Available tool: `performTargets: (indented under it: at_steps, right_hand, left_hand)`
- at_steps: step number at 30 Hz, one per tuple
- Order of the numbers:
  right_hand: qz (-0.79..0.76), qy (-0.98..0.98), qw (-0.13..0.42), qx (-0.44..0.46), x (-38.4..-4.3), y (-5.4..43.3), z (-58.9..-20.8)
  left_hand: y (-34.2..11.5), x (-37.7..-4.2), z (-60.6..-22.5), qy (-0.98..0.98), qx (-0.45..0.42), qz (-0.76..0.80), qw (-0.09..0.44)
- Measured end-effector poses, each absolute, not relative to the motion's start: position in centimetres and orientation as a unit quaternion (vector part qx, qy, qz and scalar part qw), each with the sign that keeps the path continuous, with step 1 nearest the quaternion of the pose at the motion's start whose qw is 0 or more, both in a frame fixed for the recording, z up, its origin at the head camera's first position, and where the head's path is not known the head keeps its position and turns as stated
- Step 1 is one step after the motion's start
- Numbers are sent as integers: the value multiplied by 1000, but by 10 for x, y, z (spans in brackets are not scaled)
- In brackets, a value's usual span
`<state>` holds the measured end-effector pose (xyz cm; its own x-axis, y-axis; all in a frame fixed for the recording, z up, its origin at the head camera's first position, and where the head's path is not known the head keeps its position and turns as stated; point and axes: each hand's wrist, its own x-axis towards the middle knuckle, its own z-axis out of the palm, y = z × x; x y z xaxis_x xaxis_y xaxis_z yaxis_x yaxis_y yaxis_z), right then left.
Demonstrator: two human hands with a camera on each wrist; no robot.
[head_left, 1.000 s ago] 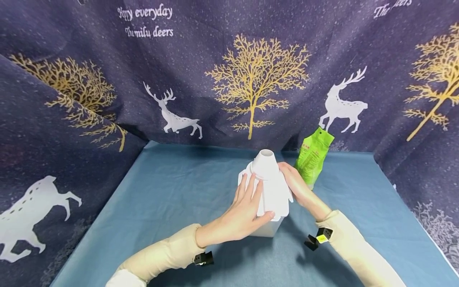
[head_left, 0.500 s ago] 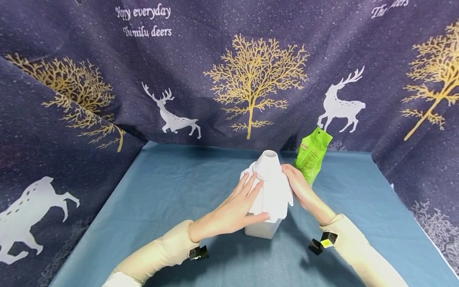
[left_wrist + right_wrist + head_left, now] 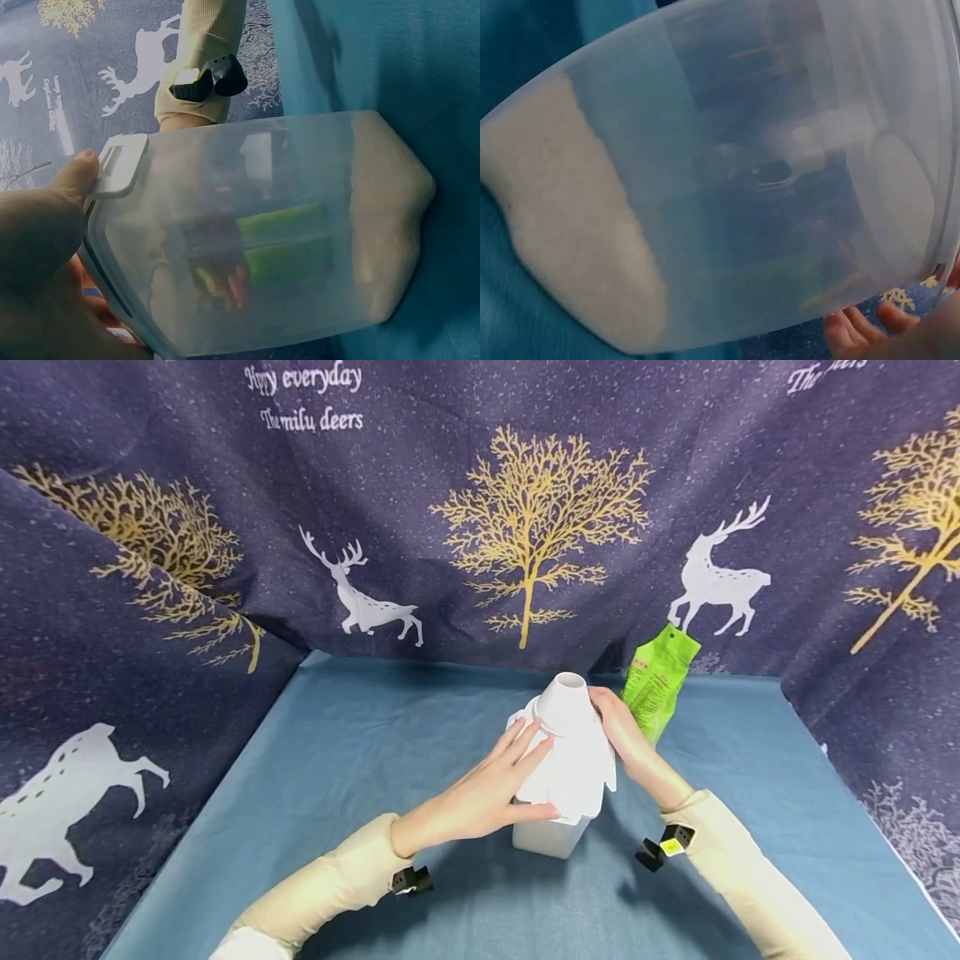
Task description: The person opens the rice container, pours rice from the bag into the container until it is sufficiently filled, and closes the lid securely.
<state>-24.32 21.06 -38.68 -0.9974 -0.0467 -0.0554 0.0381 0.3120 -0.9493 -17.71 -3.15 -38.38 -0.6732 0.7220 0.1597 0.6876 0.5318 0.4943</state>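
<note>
A translucent plastic storage container stands on the table with a white lid on it. Pale grains fill its bottom, seen through the wall in both wrist views. On the lid's far part sits a white cone-shaped piece with a round open tip. My left hand lies spread over the lid's left side, fingers fairly straight. In the left wrist view its thumb touches a white latch. At the far right, my right hand bends its fingers round the lid's edge; the lid partly hides their tips.
A bright green bag with printed text stands behind the right hand, near the back edge. Blue cloth covers the table. A dark curtain with deer and trees hangs behind and along the sides.
The container's top and cone have shifted slightly right. My left hand has slid a little left across the lid, and my right hand has moved slightly along with the container's far edge.
</note>
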Motion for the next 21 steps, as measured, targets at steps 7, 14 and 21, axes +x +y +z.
performTargets:
  at_steps: [7, 14, 21]
  right_hand:
    - [-677, 725, 120, -28, -245, 212, -391]
    - [-686, 716, 125, -30, -243, 213, -390]
    - [-704, 700, 114, -17, -240, 212, -390]
  left_hand:
    - [-36, -181, -386, 862, 425, 272, 42]
    - [-42, -186, -382, 854, 430, 285, 69]
    - [-50, -193, -380, 840, 445, 299, 87]
